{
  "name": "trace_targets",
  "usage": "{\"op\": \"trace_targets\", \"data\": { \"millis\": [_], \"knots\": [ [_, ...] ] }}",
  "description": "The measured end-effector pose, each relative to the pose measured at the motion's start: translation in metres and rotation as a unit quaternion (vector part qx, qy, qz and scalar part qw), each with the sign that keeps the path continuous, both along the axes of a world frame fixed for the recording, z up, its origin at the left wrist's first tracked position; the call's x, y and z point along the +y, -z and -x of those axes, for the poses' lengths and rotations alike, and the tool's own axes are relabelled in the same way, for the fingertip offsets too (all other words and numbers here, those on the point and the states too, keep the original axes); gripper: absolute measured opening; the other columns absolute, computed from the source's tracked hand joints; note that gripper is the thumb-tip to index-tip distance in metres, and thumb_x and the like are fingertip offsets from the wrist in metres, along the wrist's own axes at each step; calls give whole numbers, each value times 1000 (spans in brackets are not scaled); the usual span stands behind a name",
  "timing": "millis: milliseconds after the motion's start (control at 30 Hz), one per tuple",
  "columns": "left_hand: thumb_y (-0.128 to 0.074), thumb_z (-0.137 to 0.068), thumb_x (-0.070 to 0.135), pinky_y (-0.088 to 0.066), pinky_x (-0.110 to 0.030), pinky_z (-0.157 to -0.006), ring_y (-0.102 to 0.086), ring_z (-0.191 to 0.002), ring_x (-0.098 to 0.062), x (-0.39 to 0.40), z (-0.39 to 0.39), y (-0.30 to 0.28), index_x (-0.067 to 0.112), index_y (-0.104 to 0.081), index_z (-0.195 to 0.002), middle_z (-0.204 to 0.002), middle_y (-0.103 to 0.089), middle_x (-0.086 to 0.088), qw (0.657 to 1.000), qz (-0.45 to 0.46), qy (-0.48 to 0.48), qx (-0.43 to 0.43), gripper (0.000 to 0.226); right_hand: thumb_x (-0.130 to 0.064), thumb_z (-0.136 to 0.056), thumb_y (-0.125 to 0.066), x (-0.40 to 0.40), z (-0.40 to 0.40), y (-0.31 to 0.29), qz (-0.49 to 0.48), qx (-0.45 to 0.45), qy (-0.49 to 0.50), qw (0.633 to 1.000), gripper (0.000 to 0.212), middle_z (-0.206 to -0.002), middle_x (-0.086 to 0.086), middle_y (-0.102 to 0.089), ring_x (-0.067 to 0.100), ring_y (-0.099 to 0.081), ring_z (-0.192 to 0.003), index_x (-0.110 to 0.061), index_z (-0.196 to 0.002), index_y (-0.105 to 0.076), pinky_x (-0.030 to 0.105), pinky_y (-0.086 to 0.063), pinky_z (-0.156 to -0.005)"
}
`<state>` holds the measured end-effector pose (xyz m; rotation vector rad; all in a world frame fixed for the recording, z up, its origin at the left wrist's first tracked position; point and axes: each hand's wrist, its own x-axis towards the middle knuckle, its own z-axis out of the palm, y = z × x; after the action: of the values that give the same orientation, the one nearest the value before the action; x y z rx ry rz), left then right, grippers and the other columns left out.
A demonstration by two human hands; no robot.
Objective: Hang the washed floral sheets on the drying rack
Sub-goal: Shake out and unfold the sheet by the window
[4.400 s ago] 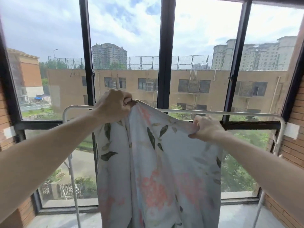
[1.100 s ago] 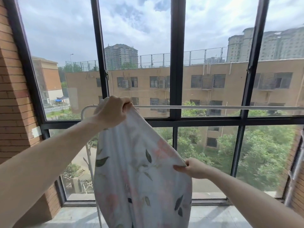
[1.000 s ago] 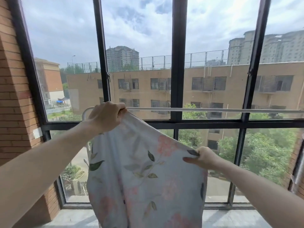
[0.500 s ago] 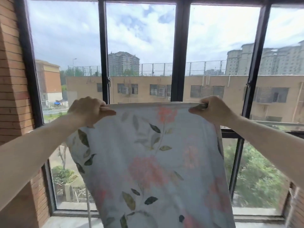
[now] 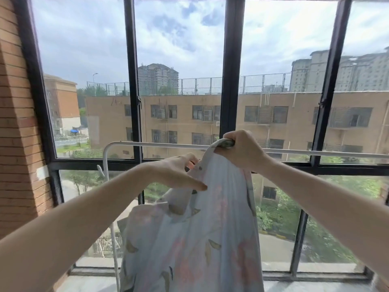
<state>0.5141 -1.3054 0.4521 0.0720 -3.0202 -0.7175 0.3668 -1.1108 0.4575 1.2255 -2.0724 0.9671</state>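
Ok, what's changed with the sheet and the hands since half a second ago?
The floral sheet, then stretched wide, now hangs bunched. The right hand has brought its corner to the rack bar; the left hand dropped and pinches lower fabric. Both still hold it; the rack stands unmoved.

No legible text, label, brand, number or sign anywhere.

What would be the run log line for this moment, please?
left hand: pinches floral sheet | right hand: grips sheet's top at rack bar | sheet: not yet draped
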Motion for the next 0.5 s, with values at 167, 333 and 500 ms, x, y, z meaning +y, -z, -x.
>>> {"op": "trace_targets", "data": {
  "millis": [167,333,500],
  "knots": [
    [-60,-95,25,-50,-28,-63,-65,-78,-18,9,25,10,21,-73,-92,-82,-69,3,990,18,-40,132,14,-33,-82,-85,-9,-6,5,7,-18,-9,1000,35,-56,-3,-57,11,-46,-52,-13,-63,-65,22,-41,-51],
    [-54,-93,8,-44,-33,-63,-59,-69,-19,-7,32,4,20,-73,-84,-71,-66,0,971,-154,-62,172,24,-31,-87,-82,14,-10,31,-9,-125,-14,992,48,-50,-10,-42,4,-35,-41,-17,-58,-48,16,-28,-44],
    [-49,-97,9,-47,-36,-65,-61,-74,-24,4,38,3,19,-70,-82,-79,-67,-6,959,-161,-54,226,27,-44,-90,-75,31,-6,88,-127,-374,-49,917,37,-78,-5,-76,10,-70,-70,-8,-83,-74,26,-55,-68]
  ]
}}
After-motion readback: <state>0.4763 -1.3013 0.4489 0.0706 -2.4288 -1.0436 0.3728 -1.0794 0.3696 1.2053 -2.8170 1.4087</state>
